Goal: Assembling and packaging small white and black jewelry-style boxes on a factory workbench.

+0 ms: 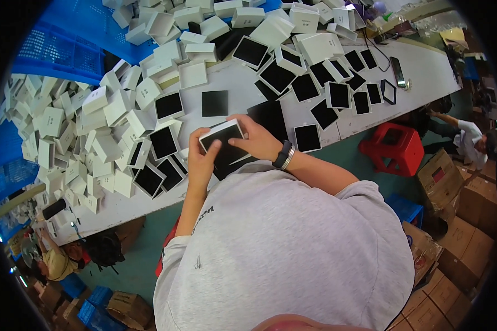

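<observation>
Close in front of my body I hold a small white box with a black inside [222,134], tilted up between both hands. My left hand [200,151] grips its left side, with the thumb on the black face. From the right, my right hand [258,142] closes round the other side, its thumb also on the black part. A flat black square [215,103] lies on the table just beyond. Under and beside my right hand is a larger dark flat piece [270,117]. White boxes with black insides lie on both sides, such as one on the left [164,142] and one on the right [307,137].
Piled white boxes [102,105] cover the table's left and far parts, beside blue plastic crates [61,52]. A phone [397,71] lies at the right on the white table [419,66]. A red stool [393,148] and cardboard cartons [469,237] stand at the right; other people sit at both sides.
</observation>
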`<act>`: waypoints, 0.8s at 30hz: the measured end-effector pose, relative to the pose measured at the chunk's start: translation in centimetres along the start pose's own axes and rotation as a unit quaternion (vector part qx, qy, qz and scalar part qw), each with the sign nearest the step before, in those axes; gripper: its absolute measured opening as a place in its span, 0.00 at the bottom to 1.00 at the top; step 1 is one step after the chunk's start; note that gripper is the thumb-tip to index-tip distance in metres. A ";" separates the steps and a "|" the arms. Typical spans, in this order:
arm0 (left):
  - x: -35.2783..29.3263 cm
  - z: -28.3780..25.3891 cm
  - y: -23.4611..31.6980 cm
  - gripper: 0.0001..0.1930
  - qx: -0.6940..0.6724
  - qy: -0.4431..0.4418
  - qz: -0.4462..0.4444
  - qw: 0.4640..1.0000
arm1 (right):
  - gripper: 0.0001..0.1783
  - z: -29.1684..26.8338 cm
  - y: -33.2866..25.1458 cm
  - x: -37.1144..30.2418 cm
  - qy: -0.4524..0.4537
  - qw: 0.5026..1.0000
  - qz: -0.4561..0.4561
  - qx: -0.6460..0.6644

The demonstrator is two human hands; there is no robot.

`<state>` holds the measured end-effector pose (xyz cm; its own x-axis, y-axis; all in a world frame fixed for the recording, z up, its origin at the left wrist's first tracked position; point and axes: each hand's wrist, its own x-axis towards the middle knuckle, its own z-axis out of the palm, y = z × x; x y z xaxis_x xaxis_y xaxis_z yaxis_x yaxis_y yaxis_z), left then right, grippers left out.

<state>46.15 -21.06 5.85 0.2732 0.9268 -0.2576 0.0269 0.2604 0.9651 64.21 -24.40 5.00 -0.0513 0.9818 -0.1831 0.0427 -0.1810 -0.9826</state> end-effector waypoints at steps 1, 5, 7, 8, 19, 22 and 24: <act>-0.4 0.3 0.5 0.24 -0.019 -0.043 0.016 0.999 | 0.31 -0.2 0.3 0.1 0.008 1.000 0.015 -0.001; -0.5 -0.4 1.1 0.39 -0.096 -0.159 -0.022 0.982 | 0.30 -0.4 0.7 0.3 0.041 0.995 0.013 0.086; -0.1 -0.7 0.3 0.38 -0.038 -0.128 0.009 0.991 | 0.32 -0.2 0.6 -0.1 0.014 0.999 -0.020 0.031; 0.1 -0.8 0.2 0.37 0.021 -0.091 0.040 0.995 | 0.32 0.0 0.1 -0.1 0.010 0.999 -0.020 0.032; -0.3 -0.7 -1.7 0.07 0.251 0.130 0.076 0.956 | 0.24 1.3 0.7 0.3 -0.168 0.972 0.155 -0.047; -0.4 -1.6 -3.1 0.16 0.144 0.082 0.029 0.986 | 0.23 1.8 1.3 0.4 -0.123 0.975 0.183 0.000; -0.7 -2.0 -3.4 0.28 -0.057 0.003 -0.031 0.998 | 0.22 2.0 2.6 1.2 -0.088 0.980 0.172 0.040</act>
<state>43.97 -22.06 2.66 0.2677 0.9094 -0.3182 -0.0654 0.3466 0.9357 62.25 -23.82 2.17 -0.2202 0.8381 -0.4991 0.0100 -0.5097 -0.8603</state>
